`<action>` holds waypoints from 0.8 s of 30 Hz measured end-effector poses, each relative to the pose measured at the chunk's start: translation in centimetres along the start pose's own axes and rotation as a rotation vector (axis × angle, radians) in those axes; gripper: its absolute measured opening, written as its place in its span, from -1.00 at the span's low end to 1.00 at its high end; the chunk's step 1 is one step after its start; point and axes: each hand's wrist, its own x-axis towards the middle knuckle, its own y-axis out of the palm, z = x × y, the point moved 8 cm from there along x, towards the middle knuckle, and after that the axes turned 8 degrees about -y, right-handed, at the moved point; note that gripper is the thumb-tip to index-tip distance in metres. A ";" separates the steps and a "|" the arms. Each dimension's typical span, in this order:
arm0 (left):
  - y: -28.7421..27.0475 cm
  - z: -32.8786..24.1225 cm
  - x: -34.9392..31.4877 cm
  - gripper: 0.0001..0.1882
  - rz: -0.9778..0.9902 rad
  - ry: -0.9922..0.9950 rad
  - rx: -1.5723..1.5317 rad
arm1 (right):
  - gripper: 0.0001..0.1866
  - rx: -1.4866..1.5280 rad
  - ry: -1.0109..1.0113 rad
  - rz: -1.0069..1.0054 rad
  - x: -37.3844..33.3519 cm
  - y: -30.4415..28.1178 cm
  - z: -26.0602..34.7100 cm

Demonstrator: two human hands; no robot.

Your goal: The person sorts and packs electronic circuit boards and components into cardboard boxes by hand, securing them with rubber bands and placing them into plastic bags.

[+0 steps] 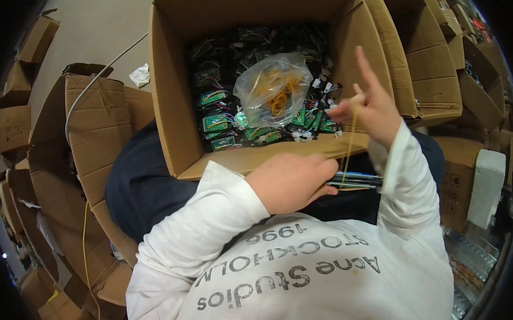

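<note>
My left hand [295, 182] grips a small stack of thin, flat dark pieces [356, 180] with some blue at the edge, held low over my lap. I cannot make out their exact kind. Above the stack is my right hand [370, 110], index finger stretched up and the other fingers partly bent. A yellow rubber band [349, 144] runs taut from its fingers down to the stack. Just beyond my hands, a clear plastic bag [253, 94] of yellow rubber bands [279, 104] lies on several green circuit boards [217, 122] with wires, inside a cardboard box [181, 114].
More open cardboard boxes stand at the right [431, 82] and at the left [92, 113]. A white foam block [487, 187] leans by a carton on the right. A grey cable [97, 76] crosses the left side, and a small plastic wrapper [140, 75] lies on the floor.
</note>
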 end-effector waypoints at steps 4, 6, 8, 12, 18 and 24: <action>-5.4 -1.1 -1.4 -0.61 -0.196 0.171 -0.610 | 0.22 0.273 -0.103 -0.137 0.7 -3.7 1.3; -5.6 -0.5 -1.5 -0.62 -0.173 0.111 -0.933 | 0.27 0.352 -0.183 -0.140 -0.2 -3.9 2.2; -4.6 0.4 -1.3 -0.57 -0.095 0.047 -1.400 | 0.41 0.329 -0.357 -0.067 -0.5 -2.4 4.3; -3.5 1.8 -0.7 -0.55 -0.013 -0.204 -1.532 | 0.55 -0.024 -0.620 -0.132 -1.3 -1.9 8.3; -1.0 3.5 -0.3 -0.57 0.099 -0.396 -0.857 | 0.64 -0.668 -0.807 0.096 -2.9 0.3 7.5; 0.0 4.4 0.0 -0.55 0.015 -0.379 -0.339 | 0.40 -0.827 -0.404 0.387 -2.5 4.8 4.1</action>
